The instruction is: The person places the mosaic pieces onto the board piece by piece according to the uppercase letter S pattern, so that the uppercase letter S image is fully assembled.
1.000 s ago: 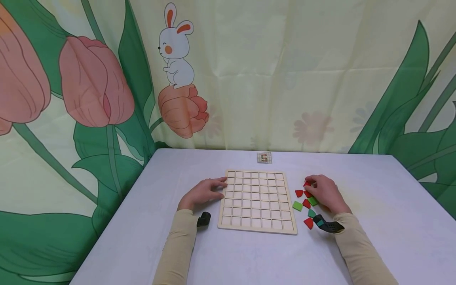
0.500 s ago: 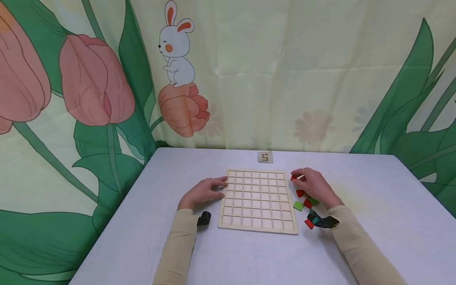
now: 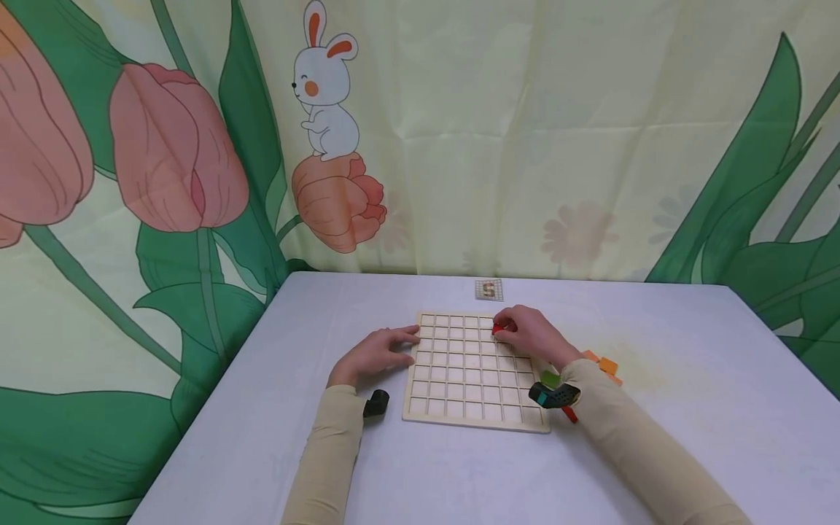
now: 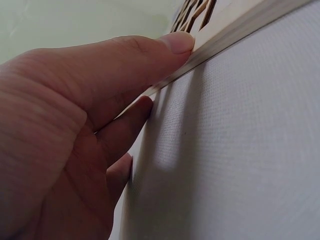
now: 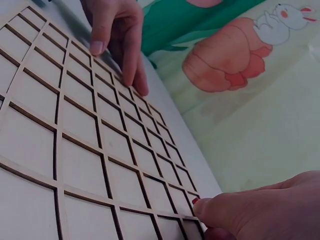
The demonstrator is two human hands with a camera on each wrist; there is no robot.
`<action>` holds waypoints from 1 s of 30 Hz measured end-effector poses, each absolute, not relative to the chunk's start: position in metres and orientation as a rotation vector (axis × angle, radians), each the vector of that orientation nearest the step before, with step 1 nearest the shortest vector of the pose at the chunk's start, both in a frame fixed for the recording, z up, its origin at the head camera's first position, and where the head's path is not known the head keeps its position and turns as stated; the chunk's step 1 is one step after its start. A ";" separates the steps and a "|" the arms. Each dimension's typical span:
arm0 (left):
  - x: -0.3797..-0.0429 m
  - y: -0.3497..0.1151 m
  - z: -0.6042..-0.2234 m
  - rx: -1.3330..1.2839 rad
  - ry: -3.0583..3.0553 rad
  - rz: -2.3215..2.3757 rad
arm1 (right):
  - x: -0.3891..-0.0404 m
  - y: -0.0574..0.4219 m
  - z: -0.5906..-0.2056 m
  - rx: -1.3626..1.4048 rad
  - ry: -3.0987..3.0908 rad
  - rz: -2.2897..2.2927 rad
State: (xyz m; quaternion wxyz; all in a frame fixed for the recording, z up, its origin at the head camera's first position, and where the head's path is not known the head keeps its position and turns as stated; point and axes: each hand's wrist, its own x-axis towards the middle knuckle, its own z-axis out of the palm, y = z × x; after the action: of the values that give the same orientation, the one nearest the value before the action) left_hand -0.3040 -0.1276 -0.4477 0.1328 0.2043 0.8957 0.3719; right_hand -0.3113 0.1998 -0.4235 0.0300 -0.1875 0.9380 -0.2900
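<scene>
A wooden grid board (image 3: 472,424) lies mid-table, its square cells bare where they show. My right hand (image 3: 533,334) pinches a red tile (image 3: 497,329) between thumb and fingers, low over the board's far right part. In the right wrist view only a small corner of the red tile (image 5: 195,200) peeks out by the thumb. My left hand (image 3: 375,353) rests at the board's left edge, fingers extended. The left wrist view shows its thumb and fingertips touching the wooden rim (image 4: 220,40).
Right of the board lie a green tile (image 3: 550,378), a red tile (image 3: 569,414) and several orange tiles (image 3: 608,366), partly hidden by my right forearm. A small patterned card (image 3: 488,289) sits beyond the board. A printed curtain (image 3: 459,146) hangs behind the table.
My right hand has picked up a red tile from the pile on the right and carried it left over the board. The left hand has stayed at the board's edge.
</scene>
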 end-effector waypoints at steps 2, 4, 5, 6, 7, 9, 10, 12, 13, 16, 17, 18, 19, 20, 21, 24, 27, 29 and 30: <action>-0.302 -0.127 -0.448 0.582 2.601 1.077 | -0.313 0.195 -0.426 -0.607 2.899 -0.877; -0.301 -0.127 -0.449 0.570 2.604 1.075 | -0.314 0.193 -0.427 -0.634 2.901 -0.863; -0.301 -0.127 -0.448 0.566 2.602 1.078 | -0.315 0.192 -0.427 -0.641 2.900 -0.858; -0.301 -0.127 -0.448 0.564 2.597 1.079 | -0.315 0.191 -0.428 -0.648 2.898 -0.851; -0.301 -0.126 -0.449 0.569 2.593 1.081 | -0.315 0.191 -0.428 -0.652 2.899 -0.844; -0.302 -0.127 -0.448 0.579 2.590 1.080 | -0.315 0.189 -0.428 -0.653 2.897 -0.836; -0.302 -0.127 -0.448 0.584 2.587 1.086 | -0.316 0.188 -0.428 -0.654 2.899 -0.832; -0.303 -0.127 -0.448 0.589 2.591 1.084 | -0.317 0.187 -0.428 -0.673 2.905 -0.832; -0.304 -0.127 -0.448 0.592 2.592 1.087 | -0.317 0.186 -0.428 -0.676 2.907 -0.835; -0.305 -0.127 -0.447 0.579 2.587 1.098 | -0.318 0.184 -0.426 -0.685 2.902 -0.839; -0.305 -0.127 -0.447 0.574 2.586 1.096 | -0.318 0.183 -0.426 -0.683 2.897 -0.837; -0.305 -0.127 -0.447 0.572 2.584 1.097 | -0.318 0.183 -0.426 -0.673 2.893 -0.833; -0.306 -0.127 -0.447 0.568 2.581 1.097 | -0.318 0.183 -0.425 -0.664 2.891 -0.825; -0.306 -0.127 -0.447 0.563 2.582 1.092 | -0.318 0.183 -0.425 -0.663 2.886 -0.817; -0.306 -0.127 -0.447 0.562 2.584 1.088 | -0.318 0.183 -0.424 -0.659 2.880 -0.813; -0.305 -0.128 -0.447 0.550 2.592 1.080 | -0.318 0.182 -0.424 -0.663 2.866 -0.809; -0.305 -0.127 -0.446 0.535 2.597 1.078 | -0.319 0.182 -0.423 -0.672 2.862 -0.812; -0.306 -0.126 -0.446 0.532 2.594 1.080 | -0.319 0.183 -0.423 -0.677 2.870 -0.805; -0.306 -0.126 -0.447 0.533 2.590 1.084 | -0.319 0.183 -0.424 -0.676 2.875 -0.802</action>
State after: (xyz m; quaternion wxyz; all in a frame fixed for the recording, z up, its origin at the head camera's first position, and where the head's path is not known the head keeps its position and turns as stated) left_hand -0.3056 -0.1261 -0.4466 0.1413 0.1845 0.8972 0.3754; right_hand -0.3186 0.1829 -0.4235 0.0408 -0.2207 0.9387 -0.2618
